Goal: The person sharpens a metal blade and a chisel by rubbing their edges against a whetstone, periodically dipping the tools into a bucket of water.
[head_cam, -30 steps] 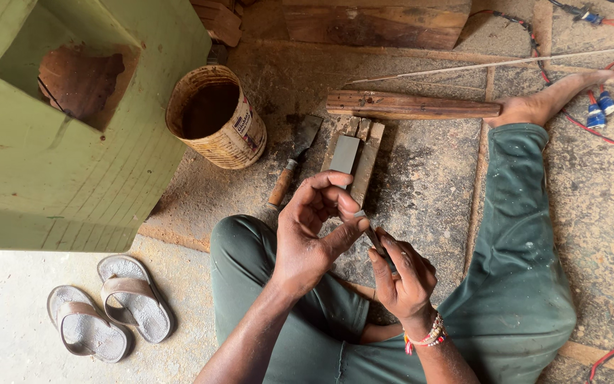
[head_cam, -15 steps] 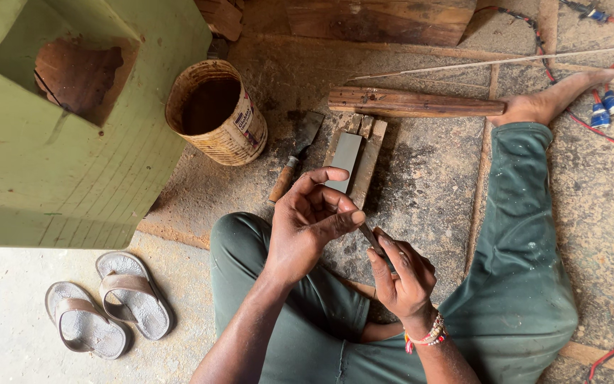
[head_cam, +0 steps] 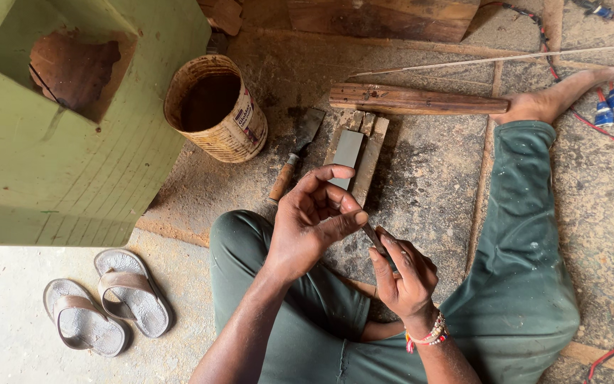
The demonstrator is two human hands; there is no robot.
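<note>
Both hands meet above the person's lap, just below the grey sharpening stone (head_cam: 348,151). That stone sits in a wooden holder (head_cam: 369,158) on the dirt floor (head_cam: 435,185), and I will use it to say where things are.

Left hand (head_cam: 314,217) is below the stone, so near that its top finger covers the stone's bottom edge. Its fingers are curled in, and the thumb and a finger pinch the top of a small thin metal blade (head_cam: 373,238). Right hand (head_cam: 405,274) is lower and a bit to the right of the stone. It is closed around the bottom part of the same blade, with the thumb pressed along it. Most of the blade is hidden by the fingers. A bead bracelet (head_cam: 426,334) is on that wrist.

Left of the stone lies a chisel (head_cam: 296,153) with a wooden handle, just beside the holder. Farther left stands a rusty tin can (head_cam: 216,108), open at the top. A big green wooden box (head_cam: 58,128) is left of the can. Above the stone lies a round wooden stick (head_cam: 417,99). Far below and left of the stone are two grey sandals (head_cam: 108,302). Right of the stone stretches a leg in green trousers (head_cam: 524,235), with a bare foot (head_cam: 559,96) near the stick's end.
</note>
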